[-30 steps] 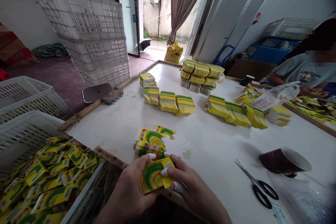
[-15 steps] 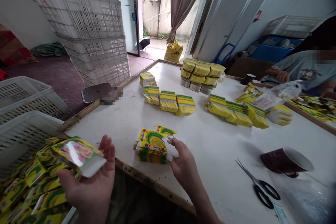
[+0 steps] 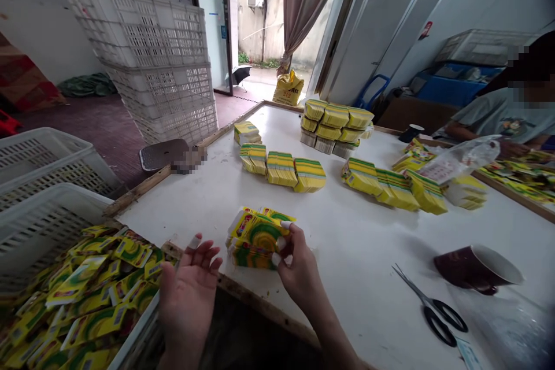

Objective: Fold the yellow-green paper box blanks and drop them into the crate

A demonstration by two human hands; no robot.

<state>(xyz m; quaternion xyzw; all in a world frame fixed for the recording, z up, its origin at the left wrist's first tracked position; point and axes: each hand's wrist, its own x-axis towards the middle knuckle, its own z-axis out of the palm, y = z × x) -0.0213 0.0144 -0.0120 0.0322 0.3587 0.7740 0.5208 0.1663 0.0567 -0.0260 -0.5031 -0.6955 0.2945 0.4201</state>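
My right hand (image 3: pixel 295 266) rests against the right side of a small stack of yellow-green packets (image 3: pixel 255 240) near the front edge of the white table (image 3: pixel 208 196); its fingers curl on the stack's top and side. My left hand (image 3: pixel 191 286) hovers palm up just left of the stack, fingers spread, holding nothing. It is above the table's wooden edge, beside a white crate (image 3: pixel 56 214) full of loose yellow-green packets (image 3: pixel 87 306).
Rows of bundled packets (image 3: pixel 281 167) lie mid-table, with a taller pile (image 3: pixel 336 124) behind. Scissors (image 3: pixel 433 309) and a dark mug (image 3: pixel 477 269) lie at right. Another person (image 3: pixel 507 118) works at the far right. Stacked empty white crates (image 3: pixel 147 58) stand on the floor at left.
My left hand has let go of the packet it held over the crate and moved right toward the stack. My right hand has settled on the stack.
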